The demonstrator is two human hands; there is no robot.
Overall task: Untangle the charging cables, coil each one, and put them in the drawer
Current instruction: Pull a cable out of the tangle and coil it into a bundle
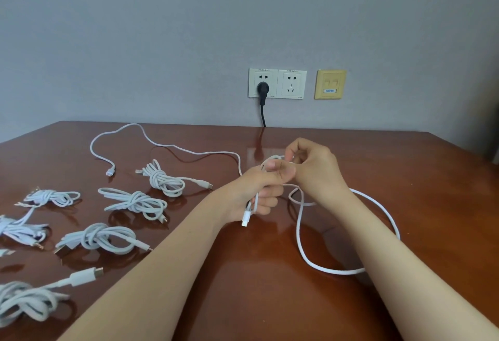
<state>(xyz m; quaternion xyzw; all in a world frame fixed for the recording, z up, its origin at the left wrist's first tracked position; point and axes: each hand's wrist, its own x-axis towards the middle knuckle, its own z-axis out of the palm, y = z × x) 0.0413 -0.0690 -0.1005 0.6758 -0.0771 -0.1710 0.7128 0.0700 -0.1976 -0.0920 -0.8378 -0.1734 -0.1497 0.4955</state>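
1. Clearly, the brown desk carried all the cables. No drawer was in view, so nothing could be seen put away.
2. One long white cable lay loose over the desk. It ran from its far end on the left, through both hands, to a wide loop on the right. Its coiling seemed only begun.
3. Several coiled bundles lay on the left side of the desk, most of them apart from each other. This part looked done, and I judge that carrying them to the drawer was left.
4. The left hand gripped the long white cable with curled fingers. The right hand pinched the same cable just above it.
5. A small white connector hung under the left hand.
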